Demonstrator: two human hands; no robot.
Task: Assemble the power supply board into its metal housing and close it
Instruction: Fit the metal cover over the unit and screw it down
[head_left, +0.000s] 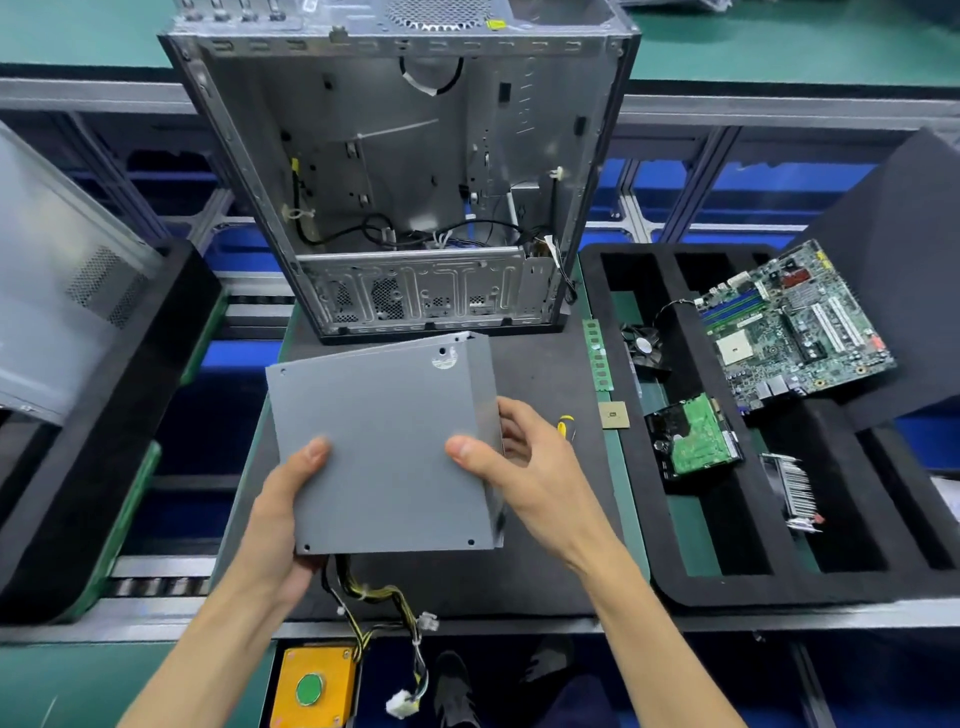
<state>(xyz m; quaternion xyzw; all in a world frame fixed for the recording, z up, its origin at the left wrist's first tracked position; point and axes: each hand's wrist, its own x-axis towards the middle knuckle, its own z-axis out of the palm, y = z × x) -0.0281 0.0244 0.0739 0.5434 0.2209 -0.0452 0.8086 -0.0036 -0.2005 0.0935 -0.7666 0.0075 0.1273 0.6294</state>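
**Closed grey housing held above the counter in both hands**

The flat grey sheet-metal power supply housing (384, 447) is held between the two hands above the dark counter mat (545, 374), just in front of the open silver computer tower case (405, 171). The left hand (283, 519) grips its near-left corner, thumb on the top face and fingers curled beneath. The right hand (514, 467) grips the right edge, thumb pressed on top and fingers wrapped around the side wall. A bundle of yellow and black cables (384, 608) hangs from the near end, tipped with white plugs.

The box looks stiff and fairly heavy for its size, with smooth painted faces that could slip and thin edges that may be sharp. Judged from this, the surest hold is across two opposite sides with support underneath, keeping the dangling cables from catching. Screw holes at the corners show no screws that can be made out, so fastening probably remains. A yellow-handled screwdriver (563, 423) lies just beside the right hand.
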